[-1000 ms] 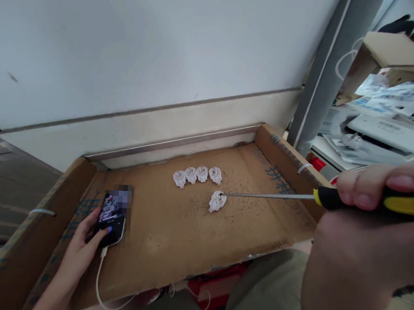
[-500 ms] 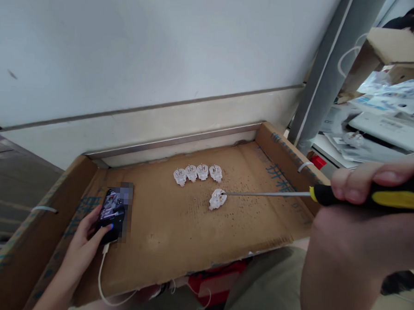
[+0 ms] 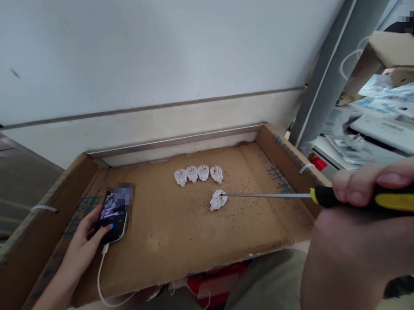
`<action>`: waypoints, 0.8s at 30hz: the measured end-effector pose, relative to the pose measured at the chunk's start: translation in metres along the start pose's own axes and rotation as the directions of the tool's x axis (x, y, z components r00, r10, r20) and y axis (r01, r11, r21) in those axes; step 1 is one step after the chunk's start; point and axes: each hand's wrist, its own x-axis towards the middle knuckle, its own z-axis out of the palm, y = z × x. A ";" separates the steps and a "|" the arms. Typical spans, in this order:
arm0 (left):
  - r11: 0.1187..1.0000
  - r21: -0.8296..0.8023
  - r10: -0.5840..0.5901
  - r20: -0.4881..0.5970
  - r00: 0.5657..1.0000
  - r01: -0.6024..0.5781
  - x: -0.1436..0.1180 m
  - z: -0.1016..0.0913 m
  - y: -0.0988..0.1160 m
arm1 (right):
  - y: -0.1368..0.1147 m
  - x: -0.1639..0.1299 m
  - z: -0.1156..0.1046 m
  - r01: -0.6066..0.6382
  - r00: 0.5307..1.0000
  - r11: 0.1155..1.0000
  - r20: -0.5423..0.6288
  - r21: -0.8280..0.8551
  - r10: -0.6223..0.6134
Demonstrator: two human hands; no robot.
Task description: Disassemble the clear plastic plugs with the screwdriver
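My right hand grips the black and yellow handle of a long screwdriver. Its thin shaft reaches left and its tip rests on a white plug part lying alone on the cardboard tray. Behind it, several more white plug parts stand in a row. My left hand lies at the tray's left side, thumb on a black phone with a lit screen. A white cable runs from the phone over the tray's front edge.
The tray has raised cardboard walls, with a white wall behind it. A grey metal post stands at the right. Beyond it a shelf holds cardboard boxes, papers and white devices. Something red lies under the tray.
Almost nothing has moved. The screwdriver tip stays on the lone plug part and my left thumb stays on the phone; the view has shifted slightly.
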 end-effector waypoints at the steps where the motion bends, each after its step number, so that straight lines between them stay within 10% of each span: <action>1: 1.000 -0.003 0.001 -0.001 1.000 -0.001 0.000 0.000 0.001 | 0.000 0.000 0.000 0.018 1.000 1.000 -0.025 0.023 -0.017; 24: 0.995 0.035 0.089 -0.011 0.996 -0.089 0.003 -0.002 -0.014 | -0.004 -0.008 0.012 -0.037 0.999 0.998 -0.019 -0.048 0.036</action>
